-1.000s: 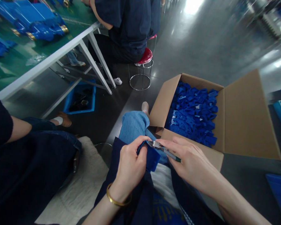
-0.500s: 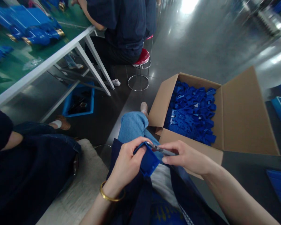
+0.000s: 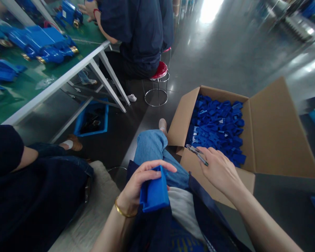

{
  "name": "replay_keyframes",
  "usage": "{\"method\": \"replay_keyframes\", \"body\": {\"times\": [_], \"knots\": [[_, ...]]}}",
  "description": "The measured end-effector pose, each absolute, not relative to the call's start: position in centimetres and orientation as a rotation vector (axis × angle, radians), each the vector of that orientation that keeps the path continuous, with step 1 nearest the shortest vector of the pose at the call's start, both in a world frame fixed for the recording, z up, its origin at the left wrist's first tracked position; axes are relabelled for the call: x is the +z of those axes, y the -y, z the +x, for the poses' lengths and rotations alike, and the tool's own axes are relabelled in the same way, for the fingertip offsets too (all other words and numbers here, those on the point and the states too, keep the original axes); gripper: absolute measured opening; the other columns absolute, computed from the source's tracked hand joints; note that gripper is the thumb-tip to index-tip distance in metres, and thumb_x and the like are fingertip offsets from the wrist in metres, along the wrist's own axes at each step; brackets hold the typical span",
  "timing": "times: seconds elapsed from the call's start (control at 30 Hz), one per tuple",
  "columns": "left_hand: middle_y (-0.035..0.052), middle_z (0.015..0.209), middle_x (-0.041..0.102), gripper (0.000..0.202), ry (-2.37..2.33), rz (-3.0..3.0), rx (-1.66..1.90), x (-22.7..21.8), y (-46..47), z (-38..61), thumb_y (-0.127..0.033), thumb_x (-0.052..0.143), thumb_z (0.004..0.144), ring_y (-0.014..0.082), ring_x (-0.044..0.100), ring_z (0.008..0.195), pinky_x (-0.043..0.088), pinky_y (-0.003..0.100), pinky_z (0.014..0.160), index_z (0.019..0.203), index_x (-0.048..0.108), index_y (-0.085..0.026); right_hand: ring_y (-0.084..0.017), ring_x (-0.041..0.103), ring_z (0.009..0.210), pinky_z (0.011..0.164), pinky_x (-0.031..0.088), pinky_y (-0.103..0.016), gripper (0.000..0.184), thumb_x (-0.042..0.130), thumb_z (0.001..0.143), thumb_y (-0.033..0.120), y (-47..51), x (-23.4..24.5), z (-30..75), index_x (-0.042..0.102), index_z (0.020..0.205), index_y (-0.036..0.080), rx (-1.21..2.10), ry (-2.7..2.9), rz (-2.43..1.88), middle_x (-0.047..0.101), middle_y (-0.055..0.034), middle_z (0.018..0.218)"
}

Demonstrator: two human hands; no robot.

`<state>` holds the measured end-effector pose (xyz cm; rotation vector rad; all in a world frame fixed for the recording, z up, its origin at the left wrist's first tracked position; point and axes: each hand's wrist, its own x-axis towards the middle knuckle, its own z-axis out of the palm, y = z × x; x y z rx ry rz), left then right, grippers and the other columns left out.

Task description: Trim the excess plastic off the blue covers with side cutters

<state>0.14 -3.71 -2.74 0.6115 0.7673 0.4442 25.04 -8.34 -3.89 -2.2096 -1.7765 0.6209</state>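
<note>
My left hand (image 3: 140,182) grips a flat blue plastic part (image 3: 154,191) over my lap, fingers curled round its top edge. My right hand (image 3: 220,169) holds small metal cutters (image 3: 196,153), their tips pointing left, above the near wall of an open cardboard box (image 3: 275,133). The box is filled with several more blue plastic parts (image 3: 217,126). My knee in blue jeans (image 3: 153,147) sits between the two hands and the box.
A person in dark clothes (image 3: 36,189) sits close on my left on a white cushion (image 3: 94,213). Another person (image 3: 139,31) sits on a red stool (image 3: 159,75) at a green-topped table (image 3: 42,77) with blue housings. A blue bin (image 3: 93,119) lies under the table.
My right hand drew the cutters away from the blue part and moved right, up to the box edge. My left hand lowered the part and turned its flat face up.
</note>
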Motion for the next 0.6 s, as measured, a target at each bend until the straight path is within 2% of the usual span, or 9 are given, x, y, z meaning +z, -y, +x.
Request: {"method": "replay_keyframes", "body": {"times": [0.1,0.2,0.37,0.5,0.6], "knots": [[0.0012,0.054,0.065,0.024,-0.649,0.566,0.455,-3.8,3.7,-0.3,-0.028,0.070,0.067,0.0163,0.064,0.047,0.044,0.021,0.047,0.087,0.070,-0.015,-0.029,0.061,0.097,0.084,0.044,-0.041,0.032,0.048,0.090,0.013,8.3,-3.0,24.9,0.060,0.119,0.016,0.660,1.861,-2.202,0.068,-0.0111,0.103],[-0.0014,0.043,0.056,0.021,-0.605,0.564,0.460,-4.9,3.8,-0.4,-0.029,0.068,0.060,0.0151,0.057,0.038,0.039,0.021,0.043,0.076,0.064,-0.016,-0.029,0.059,0.100,0.087,0.045,-0.043,0.027,0.046,0.090,0.011,8.3,-1.7,24.1,0.057,0.115,0.017,0.758,1.958,-2.126,0.066,-0.0115,0.107],[-0.0005,0.042,0.057,0.016,-0.621,0.618,0.521,-5.7,3.6,-0.5,-0.025,0.065,0.054,0.0122,0.052,0.039,0.039,0.023,0.049,0.066,0.065,-0.016,-0.030,0.050,0.121,0.101,0.042,-0.050,0.050,0.045,0.086,0.003,8.8,-0.7,23.3,0.052,0.132,0.020,0.882,2.057,-1.977,0.057,-0.0122,0.129],[0.0017,0.045,0.062,0.015,-0.683,0.682,0.543,-5.7,3.4,-0.5,-0.029,0.068,0.052,0.0118,0.048,0.040,0.036,0.025,0.050,0.061,0.066,-0.016,-0.030,0.050,0.124,0.104,0.042,-0.054,0.059,0.047,0.082,0.001,9.4,-0.6,23.1,0.051,0.137,0.023,0.898,2.120,-1.908,0.056,-0.0129,0.129],[0.0032,0.050,0.065,0.017,-0.756,0.729,0.560,-5.2,3.4,-0.4,-0.032,0.070,0.053,0.0129,0.051,0.045,0.038,0.026,0.052,0.059,0.068,-0.016,-0.029,0.051,0.121,0.105,0.043,-0.053,0.066,0.046,0.080,-0.001,9.8,-0.1,23.0,0.048,0.141,0.023,0.923,2.125,-1.862,0.056,-0.0125,0.127]]}}
